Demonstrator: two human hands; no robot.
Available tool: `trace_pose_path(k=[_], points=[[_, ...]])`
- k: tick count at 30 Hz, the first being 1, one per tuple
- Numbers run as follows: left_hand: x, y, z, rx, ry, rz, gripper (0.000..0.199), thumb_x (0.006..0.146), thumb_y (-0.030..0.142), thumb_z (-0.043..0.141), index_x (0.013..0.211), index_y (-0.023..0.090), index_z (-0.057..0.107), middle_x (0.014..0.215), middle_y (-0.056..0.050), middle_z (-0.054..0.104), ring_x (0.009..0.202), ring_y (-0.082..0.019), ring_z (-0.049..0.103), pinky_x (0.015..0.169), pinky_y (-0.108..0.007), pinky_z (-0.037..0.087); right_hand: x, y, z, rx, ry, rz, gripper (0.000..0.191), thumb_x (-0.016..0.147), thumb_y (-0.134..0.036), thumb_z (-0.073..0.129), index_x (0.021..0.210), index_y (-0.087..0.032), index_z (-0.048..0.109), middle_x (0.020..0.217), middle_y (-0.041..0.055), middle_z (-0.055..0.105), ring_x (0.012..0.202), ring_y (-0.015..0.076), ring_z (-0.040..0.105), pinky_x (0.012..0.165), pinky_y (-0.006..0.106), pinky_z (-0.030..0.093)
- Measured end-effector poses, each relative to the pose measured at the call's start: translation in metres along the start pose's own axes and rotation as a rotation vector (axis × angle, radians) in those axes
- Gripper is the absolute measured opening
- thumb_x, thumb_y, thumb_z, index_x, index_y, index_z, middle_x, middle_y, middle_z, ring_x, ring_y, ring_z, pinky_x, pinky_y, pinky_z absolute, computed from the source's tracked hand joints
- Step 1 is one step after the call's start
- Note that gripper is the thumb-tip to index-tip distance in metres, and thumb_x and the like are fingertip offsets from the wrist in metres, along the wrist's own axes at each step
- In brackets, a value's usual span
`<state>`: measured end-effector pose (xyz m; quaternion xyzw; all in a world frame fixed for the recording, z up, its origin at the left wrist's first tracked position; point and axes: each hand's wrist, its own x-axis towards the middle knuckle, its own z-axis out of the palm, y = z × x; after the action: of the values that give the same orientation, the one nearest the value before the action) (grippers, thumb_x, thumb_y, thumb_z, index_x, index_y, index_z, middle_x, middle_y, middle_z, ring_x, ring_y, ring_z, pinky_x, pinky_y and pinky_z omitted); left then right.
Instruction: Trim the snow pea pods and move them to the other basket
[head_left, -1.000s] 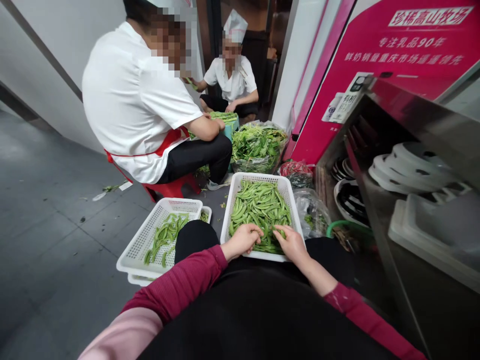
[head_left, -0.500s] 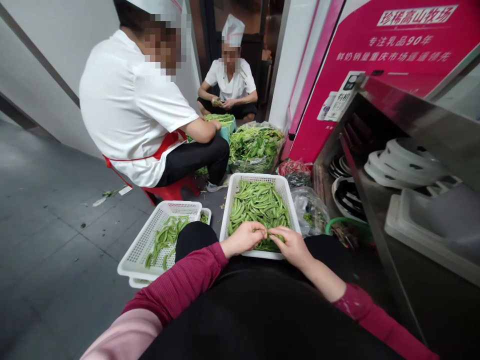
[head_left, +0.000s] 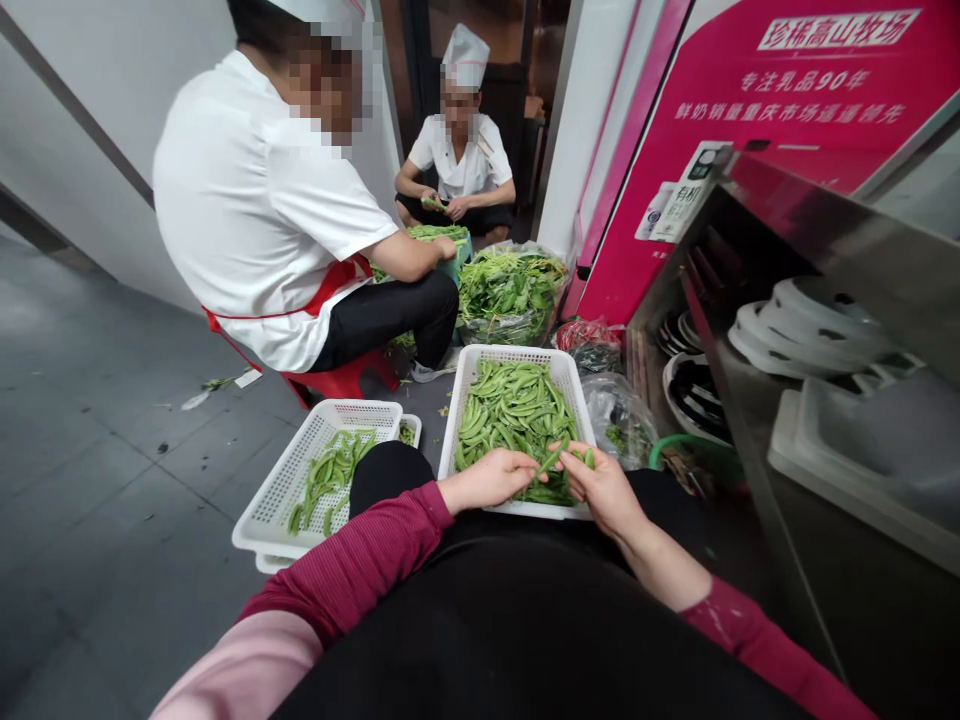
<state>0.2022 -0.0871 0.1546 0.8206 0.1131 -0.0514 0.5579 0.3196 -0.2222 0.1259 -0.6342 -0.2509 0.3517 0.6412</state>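
Observation:
Over the near end of a white basket [head_left: 451,430] heaped with green pea pods [head_left: 514,405], both my hands are close together. My left hand [head_left: 491,478] is closed, its fingertips on the lower left end of a pod [head_left: 553,459]. On the other end of that pod my right hand [head_left: 607,490] is also closed, and a further pod end shows by its fingers. To the left, a second white basket [head_left: 281,500] holds a smaller pile of pods [head_left: 334,475] and rests on another tray.
A person [head_left: 262,200] in white sits on a red stool [head_left: 341,380] at the left; another person [head_left: 465,160] squats behind. Beyond the basket is a bag of leafy greens [head_left: 510,290]. A metal shelf [head_left: 750,400] with dishes and a green basket [head_left: 660,450] are at right.
My right hand has moved slightly right and up, away from my left hand, and a pod now shows stretched between them. The seated person's forearm has shifted a little to the right.

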Motion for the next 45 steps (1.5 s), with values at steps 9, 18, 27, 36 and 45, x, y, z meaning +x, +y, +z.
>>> trace_pose_path(k=[9, 18, 27, 36, 45], points=[[0.001, -0.006, 0.0, 0.364, -0.043, 0.129, 0.022, 0.073, 0.022, 0.042, 0.061, 0.012, 0.057, 0.051, 0.003, 0.045, 0.049, -0.005, 0.036, 0.05, -0.016, 0.029, -0.008, -0.007, -0.016, -1.173, 0.013, -0.834, 0.033, 0.083, -0.022, 0.043, 0.115, -0.018, 0.051, 0.107, 0.0093, 0.058, 0.098, 0.0221, 0.05, 0.085, 0.037, 0.04], [0.001, -0.011, 0.004, 0.476, 0.12, 0.25, 0.02, 0.072, 0.016, 0.041, 0.056, 0.014, 0.054, 0.054, 0.0, 0.05, 0.05, -0.007, 0.039, 0.052, -0.019, 0.031, 0.0, -0.016, 0.002, -1.23, -0.278, -0.889, 0.028, 0.084, -0.019, 0.038, 0.105, -0.019, 0.057, 0.085, 0.0077, 0.065, 0.081, 0.0185, 0.057, 0.089, 0.042, 0.036], [0.009, -0.019, 0.022, -0.373, 0.353, -0.131, 0.018, 0.074, 0.027, 0.037, 0.066, 0.015, 0.047, 0.048, 0.006, 0.037, 0.036, -0.004, 0.029, 0.039, -0.018, 0.028, 0.027, 0.029, 0.001, -0.24, 0.347, -0.177, 0.029, 0.083, -0.041, 0.033, 0.092, -0.018, 0.05, 0.063, 0.0, 0.055, 0.05, 0.0135, 0.053, 0.055, 0.029, 0.045], [0.005, -0.029, 0.025, -0.706, 0.185, -0.285, 0.036, 0.071, 0.052, 0.044, 0.063, 0.017, 0.037, 0.053, 0.007, 0.037, 0.029, 0.0, 0.019, 0.028, -0.015, 0.013, 0.107, 0.027, -0.064, -1.285, -0.118, -0.416, 0.016, 0.071, -0.019, 0.054, 0.084, -0.026, 0.062, 0.086, 0.002, 0.057, 0.067, 0.0149, 0.053, 0.058, 0.025, 0.038], [0.009, -0.032, 0.021, -0.424, 0.251, -0.325, 0.025, 0.074, 0.038, 0.044, 0.07, 0.014, 0.05, 0.05, 0.006, 0.041, 0.03, -0.002, 0.025, 0.031, -0.017, 0.021, 0.104, 0.009, -0.05, -0.658, 0.166, -0.338, 0.021, 0.064, -0.038, 0.061, 0.071, -0.019, 0.055, 0.062, -0.002, 0.052, 0.056, 0.0136, 0.048, 0.054, 0.026, 0.037]])
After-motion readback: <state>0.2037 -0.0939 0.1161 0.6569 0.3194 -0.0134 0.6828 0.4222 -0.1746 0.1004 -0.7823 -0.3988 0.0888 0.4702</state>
